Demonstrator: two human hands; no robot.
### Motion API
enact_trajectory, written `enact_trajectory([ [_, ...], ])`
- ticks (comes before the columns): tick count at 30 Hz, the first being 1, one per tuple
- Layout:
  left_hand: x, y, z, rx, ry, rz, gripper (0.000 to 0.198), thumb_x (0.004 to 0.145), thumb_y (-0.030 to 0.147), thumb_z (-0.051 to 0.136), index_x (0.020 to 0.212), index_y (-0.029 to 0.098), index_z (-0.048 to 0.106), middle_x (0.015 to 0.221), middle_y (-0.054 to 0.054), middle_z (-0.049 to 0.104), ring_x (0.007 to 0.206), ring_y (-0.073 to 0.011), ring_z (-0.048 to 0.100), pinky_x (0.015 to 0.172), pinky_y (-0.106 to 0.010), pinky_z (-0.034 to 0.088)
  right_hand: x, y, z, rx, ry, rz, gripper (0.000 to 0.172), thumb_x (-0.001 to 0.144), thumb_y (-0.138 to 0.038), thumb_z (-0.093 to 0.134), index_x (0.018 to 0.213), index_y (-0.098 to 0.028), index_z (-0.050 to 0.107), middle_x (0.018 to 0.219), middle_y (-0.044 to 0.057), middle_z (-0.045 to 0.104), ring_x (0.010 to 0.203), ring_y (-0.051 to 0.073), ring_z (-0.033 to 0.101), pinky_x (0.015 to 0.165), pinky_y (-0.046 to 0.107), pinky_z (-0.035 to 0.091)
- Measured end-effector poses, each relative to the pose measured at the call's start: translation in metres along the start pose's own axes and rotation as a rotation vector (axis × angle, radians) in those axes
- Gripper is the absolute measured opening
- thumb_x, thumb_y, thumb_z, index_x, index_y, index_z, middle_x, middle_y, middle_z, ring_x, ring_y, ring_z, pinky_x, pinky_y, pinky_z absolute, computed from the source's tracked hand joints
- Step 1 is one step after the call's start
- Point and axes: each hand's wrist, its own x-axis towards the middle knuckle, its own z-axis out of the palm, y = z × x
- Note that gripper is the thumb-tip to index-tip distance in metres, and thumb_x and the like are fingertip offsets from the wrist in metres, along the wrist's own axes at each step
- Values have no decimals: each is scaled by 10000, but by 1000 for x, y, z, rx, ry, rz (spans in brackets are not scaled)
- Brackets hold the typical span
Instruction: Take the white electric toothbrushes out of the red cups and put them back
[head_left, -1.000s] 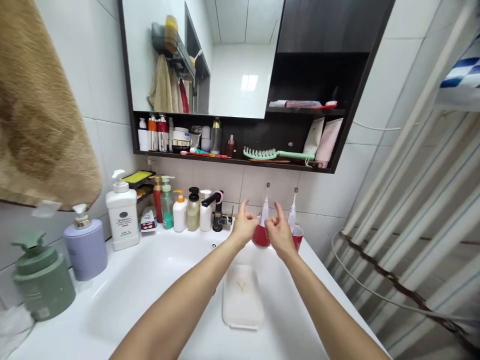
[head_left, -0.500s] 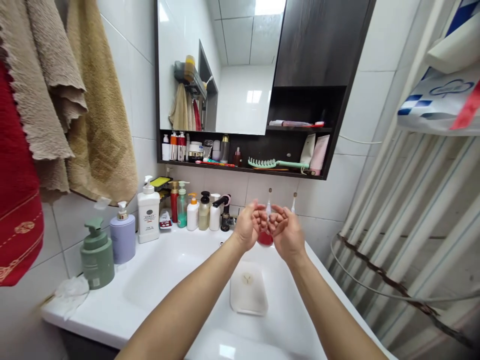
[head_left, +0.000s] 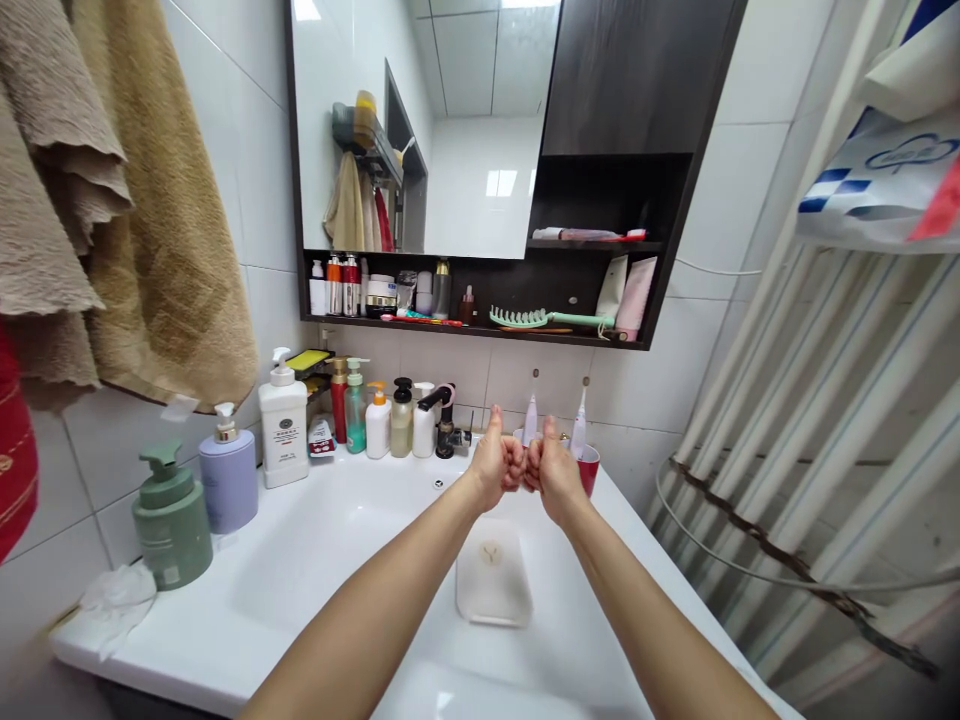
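Red cup (head_left: pixel 590 470) with toothbrush (head_left: pixel 578 428) sits just behind right hand (head_left: pixel 556 476), knuckles touching left hand (head_left: pixel 495 468), both curled into empty fists, thumbs up, over sink (head_left: pixel 337 545).

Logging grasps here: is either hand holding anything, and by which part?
Nothing. The left hand and right hand are empty fists, thumbs up, knuckles touching.

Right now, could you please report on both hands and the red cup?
Left hand and right hand fisted, thumbs up, knuckles touching, empty. Red cup with toothbrush just behind them. White tray below.
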Motion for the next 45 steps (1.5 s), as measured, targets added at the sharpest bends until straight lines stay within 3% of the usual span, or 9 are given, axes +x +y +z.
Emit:
enact_trajectory([
  [3, 1, -38, -15, 55, 37, -105, 573, 561, 679, 152, 372, 158, 301, 265, 38, 292, 253, -35, 244, 348, -172, 102, 22, 30, -21, -527, 140, -36, 434, 673, -508, 213, 414, -193, 361, 378, -21, 400, 366, 95, 406, 386, 222, 338],
  [6, -4, -87, -36, 104, 78, -229, 581, 502, 706, 209, 387, 151, 335, 303, 18, 364, 270, -43, 296, 357, -176, 139, 50, 51, -52, -772, 302, -11, 303, 637, -436, 352, 639, -178, 512, 701, 64, 536, 673, 177, 503, 575, 285, 377],
  [9, -7, -125, -54, 152, 194, -321, 596, 459, 722, 235, 461, 144, 384, 371, 21, 411, 306, -43, 330, 372, -175, 151, 75, 65, -80, -905, 409, 39, 364, 594, -375, 432, 884, -167, 499, 1029, 149, 403, 921, 272, 402, 684, 365, 330],
  [12, -5, -140, -63, 172, 190, -298, 592, 478, 705, 251, 538, 141, 419, 427, 22, 439, 338, -45, 361, 378, -172, 165, 88, 76, -94, -1010, 382, 88, 357, 572, -337, 468, 882, -165, 514, 1026, 158, 391, 890, 285, 425, 649, 364, 341],
  [17, -2, -141, -67, 289, 169, -228, 553, 519, 666, 266, 582, 139, 419, 451, 22, 440, 350, -48, 375, 370, -173, 194, 76, 84, -102, -1136, 287, 85, 218, 611, -296, 435, 747, -156, 532, 806, 105, 477, 736, 217, 494, 567, 293, 355],
  [24, -5, -138, -65, 358, 269, -113, 369, 574, 511, 402, 604, 144, 420, 543, 25, 466, 414, -46, 403, 390, -166, 247, 9, 79, -105, -1275, 146, -42, 185, 622, -350, 426, 649, -182, 497, 804, 63, 470, 715, 182, 490, 558, 262, 349],
  [30, 10, -115, -54, 452, 363, 51, 166, 624, 278, 464, 724, 149, 490, 765, -29, 538, 699, -98, 485, 598, -200, 359, -27, 96, -68, -1168, -30, -124, 120, 623, -293, 432, 635, -186, 484, 912, 69, 450, 777, 175, 489, 595, 255, 355],
  [34, 29, -102, -57, 490, 387, 152, 261, 612, 174, 484, 872, 147, 478, 927, -58, 517, 820, -113, 472, 749, -224, 334, -32, 111, -39, -1125, -112, -86, 110, 631, -260, 416, 678, -182, 477, 953, 78, 442, 735, 161, 510, 588, 256, 360],
  [45, 42, -111, -71, 350, 336, 201, 377, 659, 47, 355, 1028, 123, 366, 1059, -101, 453, 920, -102, 454, 794, -222, 342, -33, 131, -13, -1144, -138, -69, 134, 659, -263, 368, 699, -186, 470, 1074, 105, 373, 689, 149, 514, 534, 257, 357],
])
